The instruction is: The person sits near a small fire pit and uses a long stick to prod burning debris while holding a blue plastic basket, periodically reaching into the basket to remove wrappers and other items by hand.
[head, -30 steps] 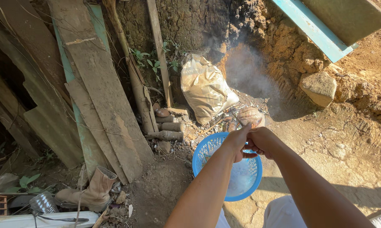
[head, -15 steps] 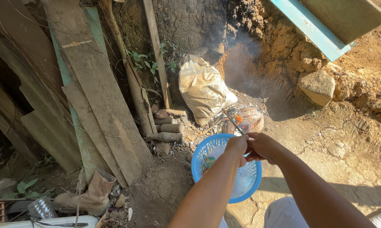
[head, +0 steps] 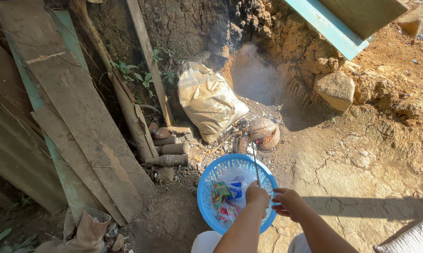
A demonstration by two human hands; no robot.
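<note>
Thin stick point(head: 255, 161) in left-hand point(head: 257, 196) grip

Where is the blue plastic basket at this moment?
In the head view, the blue plastic basket sits on the ground at lower centre, under the left hand, with muddy bottles behind it to the left.

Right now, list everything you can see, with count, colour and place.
basket: one, blue plastic, on the ground under the hands, holding colourful wrappers
thin stick: one, dark, from the left hand toward the coconut husk
coconut husk: one, brown, by the smoke
sack: one, tan, against the earth bank
bottles: about three, muddy brown, beside the planks
planks: several, brown and green, leaning left
stone: one, pale, right
boot: one, tan, bottom left
left hand: shut on the stick
right hand: open, beside it
</note>
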